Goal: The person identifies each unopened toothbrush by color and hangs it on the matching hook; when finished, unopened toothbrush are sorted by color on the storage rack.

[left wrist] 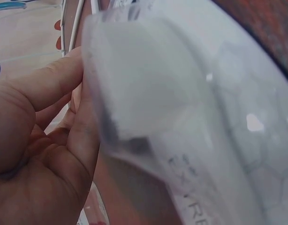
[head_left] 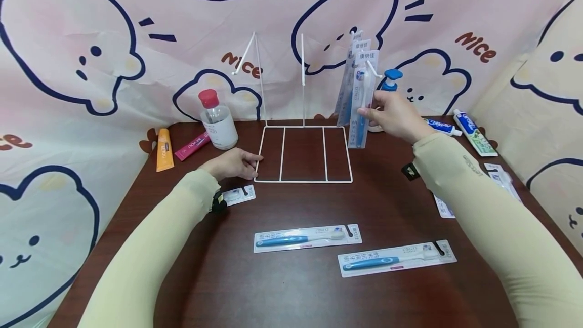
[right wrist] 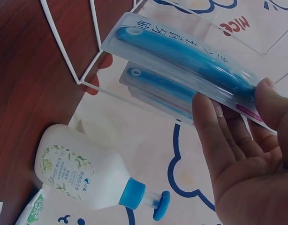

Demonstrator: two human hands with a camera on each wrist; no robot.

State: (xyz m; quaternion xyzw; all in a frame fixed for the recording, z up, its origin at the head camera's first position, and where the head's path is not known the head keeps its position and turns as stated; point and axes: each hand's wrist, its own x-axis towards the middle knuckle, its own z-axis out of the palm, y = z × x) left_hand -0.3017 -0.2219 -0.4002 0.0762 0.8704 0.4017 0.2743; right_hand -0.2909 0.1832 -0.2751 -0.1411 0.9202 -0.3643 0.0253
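Note:
A white wire display rack (head_left: 303, 181) stands on the table, its upright hooks at the back. At its left front corner my left hand (head_left: 233, 164) holds the base wire; in the left wrist view a close toothbrush pack (left wrist: 148, 79) partly hides those fingers. My right hand (head_left: 395, 114) pinches the lower part of a blue toothbrush pack (head_left: 364, 100) between thumb and fingers. This pack hangs at the front of the rack's right hook (head_left: 374, 70), with more packs (right wrist: 158, 86) behind it. Two packaged toothbrushes, one nearer (head_left: 396, 259) and one farther (head_left: 307, 238), lie in front of the rack.
A red-capped bottle (head_left: 219, 123), a pink tube (head_left: 193, 146) and an orange tube (head_left: 164, 151) are at the left. Behind my right hand is a blue-topped pump bottle (right wrist: 83, 168). Toothpaste tubes (head_left: 475, 133) and more toothbrush packs (head_left: 501, 178) lie at the right.

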